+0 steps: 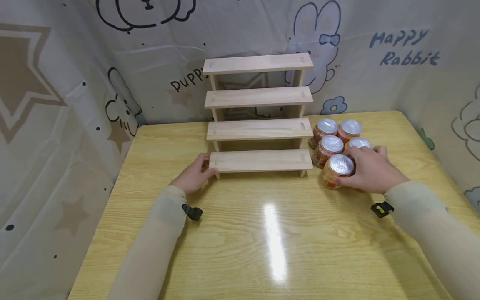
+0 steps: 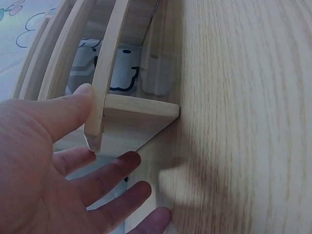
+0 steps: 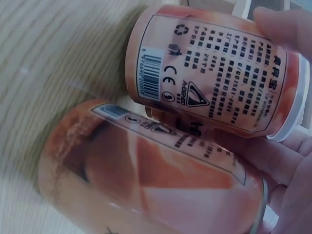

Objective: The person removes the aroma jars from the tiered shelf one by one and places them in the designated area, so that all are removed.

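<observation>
A pale wooden four-tier stepped rack (image 1: 258, 161) stands on the table. My left hand (image 1: 193, 174) holds the left end of its lowest board (image 2: 108, 63), thumb on top and index finger at the underside, with the other fingers spread beside the side support (image 2: 141, 122). On the right, my right hand (image 1: 369, 168) grips the nearest orange printed can (image 1: 337, 173), which has a silvery lid. In the right wrist view, the thumb lies on one side of this can (image 3: 204, 73) and fingers reach between it and a neighbouring can (image 3: 146, 180).
Several similar cans (image 1: 325, 127) are grouped behind the gripped one, close to the rack's right end. A printed cloth (image 1: 150, 75) hangs behind and at both sides of the wood-grain table (image 1: 232, 233). Light glares off the table's middle.
</observation>
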Motion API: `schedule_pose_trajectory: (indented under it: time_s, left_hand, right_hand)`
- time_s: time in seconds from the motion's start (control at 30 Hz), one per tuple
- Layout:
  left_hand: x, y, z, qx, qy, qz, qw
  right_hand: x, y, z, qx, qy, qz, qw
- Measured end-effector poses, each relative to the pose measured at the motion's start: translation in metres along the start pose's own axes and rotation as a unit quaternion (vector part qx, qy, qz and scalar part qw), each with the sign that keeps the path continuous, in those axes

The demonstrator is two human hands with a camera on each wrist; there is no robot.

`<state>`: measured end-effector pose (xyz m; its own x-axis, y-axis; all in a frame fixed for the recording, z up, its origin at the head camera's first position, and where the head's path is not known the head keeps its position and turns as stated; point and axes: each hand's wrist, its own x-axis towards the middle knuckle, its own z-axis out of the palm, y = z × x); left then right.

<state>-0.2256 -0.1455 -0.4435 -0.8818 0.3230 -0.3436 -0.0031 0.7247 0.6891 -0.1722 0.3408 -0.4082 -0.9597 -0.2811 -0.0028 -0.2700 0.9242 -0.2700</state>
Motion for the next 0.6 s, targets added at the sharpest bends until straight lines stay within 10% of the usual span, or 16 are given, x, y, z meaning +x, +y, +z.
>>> schedule_pose_trajectory:
  time_s: [0.6]
  left_hand:
    - [0.013, 0.006, 0.003, 0.017, -0.006, 0.003, 0.9998]
  right_hand:
    - [-0.001, 0.000, -0.012, 0.036, 0.029, 0.006, 0.9989]
